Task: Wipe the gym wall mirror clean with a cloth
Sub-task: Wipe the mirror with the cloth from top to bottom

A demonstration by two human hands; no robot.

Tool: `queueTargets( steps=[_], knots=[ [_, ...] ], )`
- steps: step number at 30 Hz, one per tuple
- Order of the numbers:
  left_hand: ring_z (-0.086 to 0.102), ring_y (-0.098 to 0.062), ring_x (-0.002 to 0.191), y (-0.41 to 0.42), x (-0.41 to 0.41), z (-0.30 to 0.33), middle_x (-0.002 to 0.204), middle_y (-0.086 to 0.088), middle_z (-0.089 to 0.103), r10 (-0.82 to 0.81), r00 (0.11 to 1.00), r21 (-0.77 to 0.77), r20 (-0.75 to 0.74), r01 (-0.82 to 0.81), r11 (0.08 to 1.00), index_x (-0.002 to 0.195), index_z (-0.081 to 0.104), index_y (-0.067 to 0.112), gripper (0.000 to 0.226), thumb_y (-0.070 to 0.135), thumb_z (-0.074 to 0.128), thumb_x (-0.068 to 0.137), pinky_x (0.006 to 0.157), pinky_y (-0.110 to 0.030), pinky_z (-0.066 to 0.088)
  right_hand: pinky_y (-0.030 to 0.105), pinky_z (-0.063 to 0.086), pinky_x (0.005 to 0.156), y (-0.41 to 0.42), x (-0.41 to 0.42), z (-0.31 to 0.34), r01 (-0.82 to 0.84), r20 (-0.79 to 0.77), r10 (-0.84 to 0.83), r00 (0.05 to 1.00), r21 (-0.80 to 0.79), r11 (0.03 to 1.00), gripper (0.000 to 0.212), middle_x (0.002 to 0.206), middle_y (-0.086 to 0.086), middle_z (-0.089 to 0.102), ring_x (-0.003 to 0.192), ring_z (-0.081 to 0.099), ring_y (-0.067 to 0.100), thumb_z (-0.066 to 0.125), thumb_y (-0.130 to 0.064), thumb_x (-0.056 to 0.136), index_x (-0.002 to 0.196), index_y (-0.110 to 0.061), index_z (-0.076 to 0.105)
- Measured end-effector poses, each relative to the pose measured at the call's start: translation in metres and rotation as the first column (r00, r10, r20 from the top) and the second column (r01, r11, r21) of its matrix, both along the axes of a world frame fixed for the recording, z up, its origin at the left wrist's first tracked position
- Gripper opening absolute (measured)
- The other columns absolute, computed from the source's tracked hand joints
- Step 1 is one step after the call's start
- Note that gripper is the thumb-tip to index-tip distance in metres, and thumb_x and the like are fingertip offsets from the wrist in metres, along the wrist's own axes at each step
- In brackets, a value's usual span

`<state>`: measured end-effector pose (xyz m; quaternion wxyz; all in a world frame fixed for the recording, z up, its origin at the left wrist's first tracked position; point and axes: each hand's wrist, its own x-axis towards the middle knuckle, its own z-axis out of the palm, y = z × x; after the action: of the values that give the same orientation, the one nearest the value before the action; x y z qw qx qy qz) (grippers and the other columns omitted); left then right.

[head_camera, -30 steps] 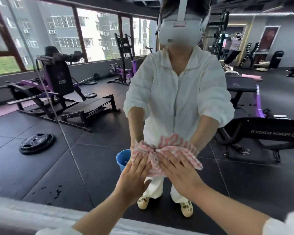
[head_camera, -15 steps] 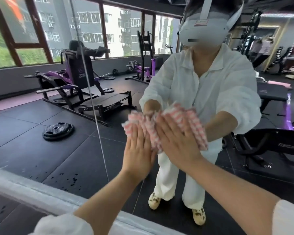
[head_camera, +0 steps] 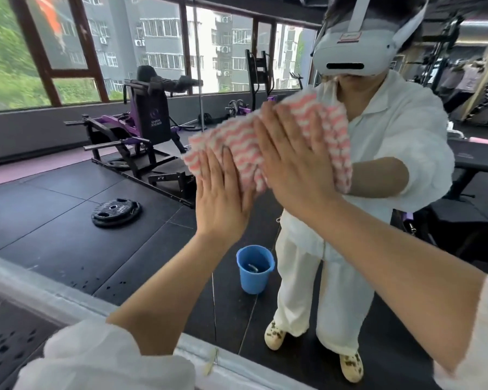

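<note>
Because the glass needs even pressure over a broad patch, both hands lie flat with fingers straight on the pink-and-white cloth, pinning it against the wall mirror. The left hand covers the cloth's lower left part; the right hand sits just beside it, higher and to the right, fingers spread. Neither hand curls round the cloth; they press it. The cloth lies spread, roughly at chest-to-chin level of the reflected person. A blue bucket shows in the reflection, on the floor. Compared with half a second earlier, cloth and hands stand higher on the glass, which suggests an upward stroke in progress.
</note>
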<state>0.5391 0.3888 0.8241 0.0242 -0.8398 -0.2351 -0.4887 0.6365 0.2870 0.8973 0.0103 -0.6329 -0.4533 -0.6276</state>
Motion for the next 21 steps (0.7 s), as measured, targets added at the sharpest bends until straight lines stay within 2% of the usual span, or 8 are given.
queueTargets(
  steps=[2,6,8,10,13,15,18,21],
  knots=[
    [0.019,-0.049,0.139,0.012,-0.005,0.000,0.149,-0.034,0.021,0.012,1.000,0.004,-0.010,-0.012,1.000,0.146,0.013,-0.006,0.068,0.043,0.023,0.099,0.113,-0.052,0.016,0.055,0.002,0.115,0.012,-0.007,-0.004,0.005,-0.015,-0.005,1.000,0.007,1.000,0.058,0.154,0.011,0.032,0.143,0.027,0.027,0.033,-0.030,0.095,0.147,-0.005,0.031],
    [0.018,-0.047,0.138,0.019,-0.012,-0.048,0.148,-0.035,0.023,0.018,0.997,-0.005,-0.080,-0.018,1.000,0.145,0.011,-0.003,0.066,0.042,0.024,0.099,0.110,-0.053,0.018,0.053,-0.008,0.116,0.018,-0.005,-0.053,-0.037,0.035,0.041,0.999,-0.122,0.992,0.055,0.155,0.006,0.029,0.142,0.023,0.026,0.030,-0.024,0.096,0.148,-0.007,0.029],
    [0.020,-0.047,0.136,0.016,-0.016,-0.080,0.146,-0.036,0.025,0.026,0.991,-0.033,-0.131,-0.031,0.999,0.145,0.012,-0.006,0.066,0.041,0.022,0.100,0.106,-0.057,0.021,0.053,-0.012,0.116,0.014,-0.005,-0.082,0.010,0.067,0.005,0.998,-0.220,0.975,0.058,0.156,0.001,0.018,0.142,0.018,0.025,0.026,-0.024,0.095,0.150,-0.006,0.018],
    [0.020,-0.045,0.134,0.009,-0.020,-0.111,0.144,-0.035,0.028,0.042,0.981,-0.084,-0.191,-0.059,0.995,0.143,0.017,-0.010,0.067,0.043,0.011,0.102,0.107,-0.058,0.024,0.054,-0.014,0.115,0.010,-0.009,-0.109,0.094,0.119,-0.059,0.991,-0.315,0.944,0.059,0.156,-0.001,0.004,0.144,0.009,0.026,0.017,-0.023,0.096,0.150,-0.004,0.004],
    [0.016,-0.041,0.137,-0.005,-0.025,-0.151,0.145,-0.033,0.031,0.018,0.961,-0.215,-0.276,-0.080,0.973,0.144,0.018,-0.008,0.072,0.049,0.007,0.100,0.114,-0.052,0.005,0.057,-0.019,0.112,0.005,-0.013,-0.144,0.216,0.186,-0.144,0.972,-0.460,0.861,0.061,0.154,0.001,-0.013,0.144,-0.005,0.031,0.004,-0.021,0.095,0.147,0.003,-0.015],
    [0.014,-0.038,0.139,-0.014,-0.029,-0.172,0.147,-0.030,0.029,-0.002,0.939,-0.295,-0.343,-0.106,0.950,0.147,0.014,-0.005,0.074,0.052,0.007,0.100,0.113,-0.050,-0.001,0.056,-0.021,0.112,0.001,-0.015,-0.161,0.263,0.199,-0.182,0.963,-0.549,0.794,0.069,0.157,0.006,-0.013,0.146,-0.012,0.027,0.012,-0.028,0.094,0.145,0.006,-0.020],
    [0.014,-0.037,0.139,-0.025,-0.032,-0.200,0.148,-0.028,0.031,-0.066,0.925,-0.354,-0.373,-0.076,0.932,0.150,0.011,-0.001,0.072,0.049,0.019,0.099,0.113,-0.048,-0.001,0.057,-0.025,0.108,-0.008,-0.017,-0.185,0.304,0.228,-0.202,0.953,-0.670,0.678,0.077,0.153,0.011,-0.021,0.140,-0.020,0.032,0.018,-0.032,0.093,0.141,0.008,-0.028],
    [0.006,-0.033,0.143,-0.037,-0.032,-0.226,0.146,-0.028,0.034,-0.119,0.885,-0.425,-0.450,-0.095,0.900,0.151,0.002,0.002,0.089,0.047,0.036,0.083,0.112,-0.045,0.000,0.064,-0.036,0.094,-0.020,-0.018,-0.209,0.319,0.253,-0.195,0.948,-0.778,0.542,0.075,0.144,0.020,-0.033,0.130,-0.031,0.039,0.021,-0.032,0.098,0.140,0.003,-0.030]
  ],
)
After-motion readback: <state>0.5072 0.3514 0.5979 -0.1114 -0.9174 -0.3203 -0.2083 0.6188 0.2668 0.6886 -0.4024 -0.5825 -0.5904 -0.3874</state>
